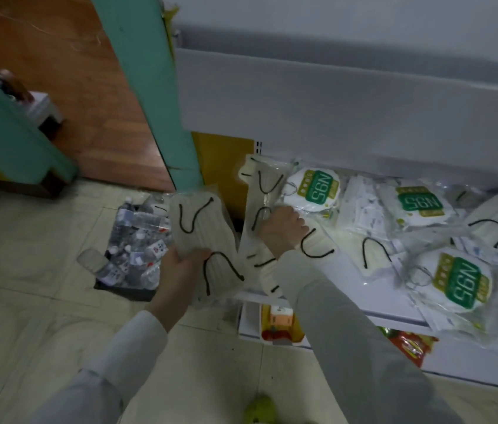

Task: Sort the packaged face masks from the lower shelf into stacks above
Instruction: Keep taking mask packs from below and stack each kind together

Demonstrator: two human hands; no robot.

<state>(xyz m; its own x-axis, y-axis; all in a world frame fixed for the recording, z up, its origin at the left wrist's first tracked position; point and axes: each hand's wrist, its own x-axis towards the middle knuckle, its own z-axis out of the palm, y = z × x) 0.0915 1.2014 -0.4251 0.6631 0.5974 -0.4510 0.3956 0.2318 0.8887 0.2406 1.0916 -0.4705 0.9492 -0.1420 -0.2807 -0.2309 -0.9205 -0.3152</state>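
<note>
Now, masks (packaged) in both hands

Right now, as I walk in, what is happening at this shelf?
A person is sorting packaged masks. The left hand holds a cream mask pack with black ear loops out over the floor. The right hand grips a second cream pack at the left end of the lower shelf. N95 packs and more cream packs lie mixed on that shelf, not yet stacked.
</note>
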